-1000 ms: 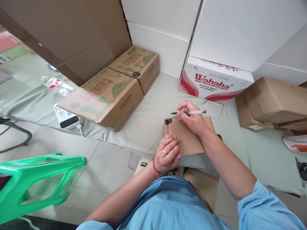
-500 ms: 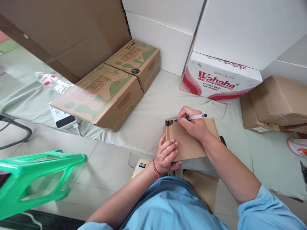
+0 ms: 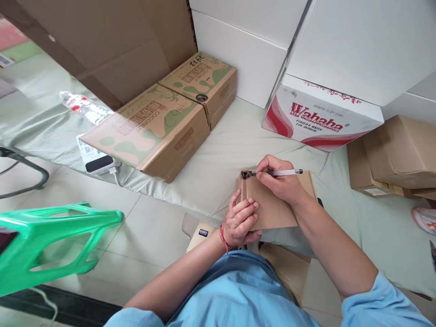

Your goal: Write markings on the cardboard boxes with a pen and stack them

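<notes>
A brown cardboard box (image 3: 272,206) lies at the front edge of the cloth-covered table, close to my body. One far corner carries a dark, black-marked patch (image 3: 245,174). My left hand (image 3: 241,220) wraps round the box's left end, fingers on top and thumb lower down. In my right hand (image 3: 281,179) is a pen (image 3: 288,172) with a clear barrel and dark end cap, pinched between thumb and fingers. Its tip points left and meets the dark patch, though the exact contact is too small to make out.
Two coconut cartons (image 3: 150,127) stand on the left of the table, near a plastic bottle (image 3: 85,109) and a white device with a cable (image 3: 97,156). A Wahaha carton (image 3: 320,116) stands behind, brown boxes (image 3: 398,154) at right. A green stool (image 3: 61,240) is at lower left.
The view has shifted slightly, so most things appear a little further right. My right hand stays at the dark corner with the pen lying flatter; my left hand keeps its hold.
</notes>
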The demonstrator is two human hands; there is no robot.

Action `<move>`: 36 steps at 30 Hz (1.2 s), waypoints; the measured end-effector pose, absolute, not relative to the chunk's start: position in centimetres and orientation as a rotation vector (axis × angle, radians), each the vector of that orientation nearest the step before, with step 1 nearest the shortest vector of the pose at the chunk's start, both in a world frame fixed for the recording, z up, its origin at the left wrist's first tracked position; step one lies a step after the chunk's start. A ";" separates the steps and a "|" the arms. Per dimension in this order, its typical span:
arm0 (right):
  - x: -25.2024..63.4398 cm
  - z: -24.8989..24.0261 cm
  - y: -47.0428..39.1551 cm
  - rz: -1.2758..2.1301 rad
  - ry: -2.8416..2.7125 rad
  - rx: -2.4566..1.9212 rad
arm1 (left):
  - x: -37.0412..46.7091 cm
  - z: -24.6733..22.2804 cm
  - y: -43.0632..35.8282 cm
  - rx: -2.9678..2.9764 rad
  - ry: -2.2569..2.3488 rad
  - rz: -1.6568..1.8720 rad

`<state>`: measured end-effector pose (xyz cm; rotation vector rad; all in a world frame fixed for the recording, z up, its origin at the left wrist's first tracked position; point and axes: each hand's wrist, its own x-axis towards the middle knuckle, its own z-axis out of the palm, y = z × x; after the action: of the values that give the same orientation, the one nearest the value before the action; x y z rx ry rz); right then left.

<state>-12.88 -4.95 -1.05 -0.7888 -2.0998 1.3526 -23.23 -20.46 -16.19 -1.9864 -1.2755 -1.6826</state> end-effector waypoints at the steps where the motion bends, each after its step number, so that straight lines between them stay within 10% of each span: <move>1: -12.9 -1.0 -5.0 1.354 -2.127 -0.789 | -23.2 -16.2 -20.4 -1.994 -1.270 -1.691; 36: -3.4 2.0 -5.1 0.863 -1.608 -1.077 | -24.9 -14.8 -22.2 -2.111 -1.472 -1.651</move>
<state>-3.44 -5.09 1.98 -1.0770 -1.6075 0.8627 -24.92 -22.16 -14.83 -2.1106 -1.4724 -1.6512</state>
